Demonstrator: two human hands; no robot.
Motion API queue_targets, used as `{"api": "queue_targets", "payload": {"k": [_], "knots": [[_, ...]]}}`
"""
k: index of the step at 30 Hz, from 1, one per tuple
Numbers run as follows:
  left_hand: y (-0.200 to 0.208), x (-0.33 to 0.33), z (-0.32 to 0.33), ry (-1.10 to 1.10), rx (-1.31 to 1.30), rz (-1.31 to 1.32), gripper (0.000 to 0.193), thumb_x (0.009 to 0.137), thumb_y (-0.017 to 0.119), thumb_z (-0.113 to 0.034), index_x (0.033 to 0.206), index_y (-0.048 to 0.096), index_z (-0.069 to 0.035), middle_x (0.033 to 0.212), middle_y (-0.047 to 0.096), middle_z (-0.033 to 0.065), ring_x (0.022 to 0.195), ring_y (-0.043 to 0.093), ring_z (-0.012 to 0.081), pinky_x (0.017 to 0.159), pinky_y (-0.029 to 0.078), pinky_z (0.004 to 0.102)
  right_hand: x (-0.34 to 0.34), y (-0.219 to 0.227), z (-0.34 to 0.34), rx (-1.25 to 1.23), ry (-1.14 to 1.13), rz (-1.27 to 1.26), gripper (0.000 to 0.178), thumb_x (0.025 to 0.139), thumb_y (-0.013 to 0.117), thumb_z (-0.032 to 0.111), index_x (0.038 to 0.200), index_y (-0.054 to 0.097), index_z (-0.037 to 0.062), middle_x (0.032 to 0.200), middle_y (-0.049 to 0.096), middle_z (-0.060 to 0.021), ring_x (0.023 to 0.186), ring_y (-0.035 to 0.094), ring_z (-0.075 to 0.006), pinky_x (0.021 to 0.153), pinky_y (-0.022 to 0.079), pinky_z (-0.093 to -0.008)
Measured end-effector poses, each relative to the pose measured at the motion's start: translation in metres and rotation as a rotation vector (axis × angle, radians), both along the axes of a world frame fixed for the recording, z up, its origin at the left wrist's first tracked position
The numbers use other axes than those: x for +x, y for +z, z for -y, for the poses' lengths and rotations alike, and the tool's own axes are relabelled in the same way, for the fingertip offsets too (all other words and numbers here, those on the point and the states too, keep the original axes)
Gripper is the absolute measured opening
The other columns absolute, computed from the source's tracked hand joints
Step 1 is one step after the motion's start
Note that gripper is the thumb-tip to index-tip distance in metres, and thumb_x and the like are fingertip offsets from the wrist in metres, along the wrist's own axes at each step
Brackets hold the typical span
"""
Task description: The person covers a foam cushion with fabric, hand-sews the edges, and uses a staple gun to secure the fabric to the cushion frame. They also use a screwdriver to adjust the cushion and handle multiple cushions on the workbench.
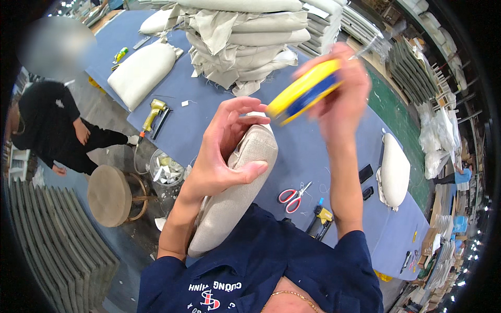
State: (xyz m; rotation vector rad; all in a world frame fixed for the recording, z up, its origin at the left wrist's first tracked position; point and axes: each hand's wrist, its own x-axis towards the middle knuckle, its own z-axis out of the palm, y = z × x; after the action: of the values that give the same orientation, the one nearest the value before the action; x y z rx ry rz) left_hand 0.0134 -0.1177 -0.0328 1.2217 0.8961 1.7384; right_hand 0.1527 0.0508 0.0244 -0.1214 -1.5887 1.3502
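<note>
Currently, the left hand [216, 154] is holding a beige cushion [227, 214] sloping below it — likely light, padded, non-slip; edges probably offering best purchase. The right hand [344, 91] is gripping a blurred yellow-and-blue tool [308, 93], near the left fingertips — seemingly stiff.

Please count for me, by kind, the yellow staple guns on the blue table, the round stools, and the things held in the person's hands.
Yellow staple guns: 2
Round stool: 1
Beige cushion, in the left hand: 1
Yellow-and-blue object, blurred, in the right hand: 1
Total: 5
</note>
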Motion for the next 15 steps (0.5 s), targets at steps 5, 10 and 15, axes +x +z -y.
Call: {"api": "queue_targets", "payload": {"k": [5,10,15], "knots": [[0.001,-0.006,0.001,0.002,-0.036,-0.062,0.082,0.071,0.082,-0.009,0.143,0.043,0.0,0.136,0.05,0.0127,0.122,0.054,0.0204,0.107,0.044,0.0359,-0.003,0.012,0.01,-0.19,0.062,-0.015,0.031,0.107,0.052,0.036,0.117,0.054,0.0066,0.085,0.072,-0.0192,0.051,0.062,-0.0136,0.039,0.044,-0.0241],[-0.004,-0.017,-0.005,-0.06,-0.066,-0.092,0.062,0.071,0.086,-0.014,0.122,0.053,-0.003,0.137,0.053,0.0157,0.122,0.055,0.0207,0.105,0.044,0.0354,-0.011,-0.001,0.022,-0.062,-0.006,0.153,0.033,0.107,0.05,0.036,0.12,0.054,0.0054,0.085,0.072,-0.0234,0.048,0.062,-0.0163,0.037,0.043,-0.0242],[0.0,-0.023,-0.009,0.031,0.019,-0.169,0.049,0.075,0.083,-0.017,0.115,0.059,-0.001,0.137,0.057,0.0195,0.125,0.055,0.0239,0.107,0.042,0.0365,0.015,0.012,0.014,-0.06,-0.138,-0.168,0.027,0.108,0.05,0.029,0.116,0.051,0.0033,0.087,0.072,-0.0253,0.057,0.067,-0.0194,0.042,0.05,-0.0277]]}}
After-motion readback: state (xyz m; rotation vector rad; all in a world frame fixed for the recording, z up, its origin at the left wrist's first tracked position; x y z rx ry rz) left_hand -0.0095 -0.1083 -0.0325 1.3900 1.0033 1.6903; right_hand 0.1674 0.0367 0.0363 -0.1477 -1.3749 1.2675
